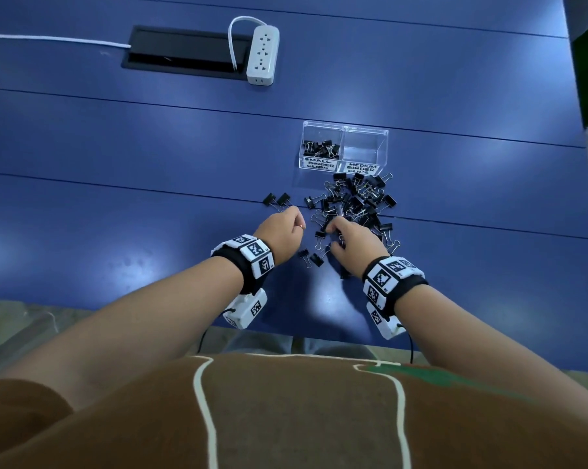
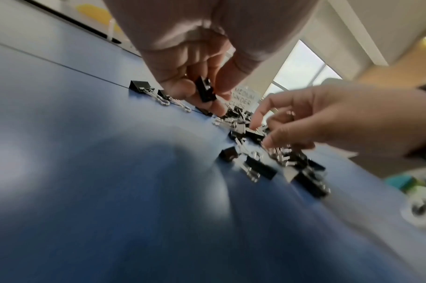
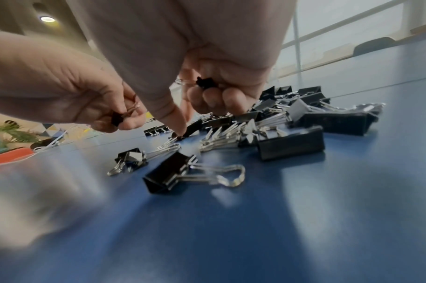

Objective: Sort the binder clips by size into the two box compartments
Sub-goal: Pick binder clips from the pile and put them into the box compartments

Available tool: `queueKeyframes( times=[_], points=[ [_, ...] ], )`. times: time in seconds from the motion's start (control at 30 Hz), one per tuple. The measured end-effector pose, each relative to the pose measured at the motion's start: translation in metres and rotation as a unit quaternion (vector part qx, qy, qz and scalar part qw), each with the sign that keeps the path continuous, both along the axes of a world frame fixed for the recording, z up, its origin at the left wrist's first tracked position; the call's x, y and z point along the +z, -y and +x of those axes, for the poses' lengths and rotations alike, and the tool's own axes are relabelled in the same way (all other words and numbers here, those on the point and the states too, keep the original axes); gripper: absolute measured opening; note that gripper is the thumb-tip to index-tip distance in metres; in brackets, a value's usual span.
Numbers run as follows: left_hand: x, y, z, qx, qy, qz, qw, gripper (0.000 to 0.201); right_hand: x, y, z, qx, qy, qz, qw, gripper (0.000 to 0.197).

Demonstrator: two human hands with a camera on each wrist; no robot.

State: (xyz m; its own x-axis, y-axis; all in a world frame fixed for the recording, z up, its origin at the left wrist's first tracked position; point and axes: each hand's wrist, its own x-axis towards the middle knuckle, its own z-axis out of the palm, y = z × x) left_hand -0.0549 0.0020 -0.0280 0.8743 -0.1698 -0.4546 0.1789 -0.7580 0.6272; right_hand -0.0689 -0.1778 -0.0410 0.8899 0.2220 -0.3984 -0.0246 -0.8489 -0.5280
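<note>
A heap of black binder clips (image 1: 356,204) lies on the blue table in front of a clear two-compartment box (image 1: 344,148). Its left compartment, labelled small, holds several small clips (image 1: 321,148); the right one, labelled medium, looks bare. My left hand (image 1: 285,228) hovers at the heap's left edge and pinches a small black clip (image 2: 206,90) in curled fingers. My right hand (image 1: 348,240) is over the heap's near side, with a small clip (image 3: 205,83) held in its curled fingers and the forefinger touching a clip (image 3: 190,128) on the table.
Two clips (image 1: 276,199) lie apart to the left of the heap. A white power strip (image 1: 262,54) and a black cable hatch (image 1: 184,50) sit far back. The table's near edge (image 1: 285,328) runs just under my wrists.
</note>
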Motion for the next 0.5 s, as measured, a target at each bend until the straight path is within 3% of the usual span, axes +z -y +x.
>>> queueKeyframes(
  times=[0.13, 0.3, 0.5],
  points=[
    [0.000, -0.002, -0.013, -0.100, -0.014, 0.064, 0.993, 0.011, -0.006, -0.008, 0.006, 0.071, 0.025, -0.019, 0.997, 0.038],
    [-0.006, -0.002, -0.016, -0.223, 0.044, 0.112, 0.967, 0.028, -0.007, -0.011, 0.016, 0.106, 0.004, -0.070, 0.992, 0.022],
    [-0.011, -0.004, -0.014, -0.275, 0.079, 0.160, 0.945, 0.016, -0.003, -0.013, 0.023, 0.097, -0.016, -0.078, 0.992, 0.019]
  ],
)
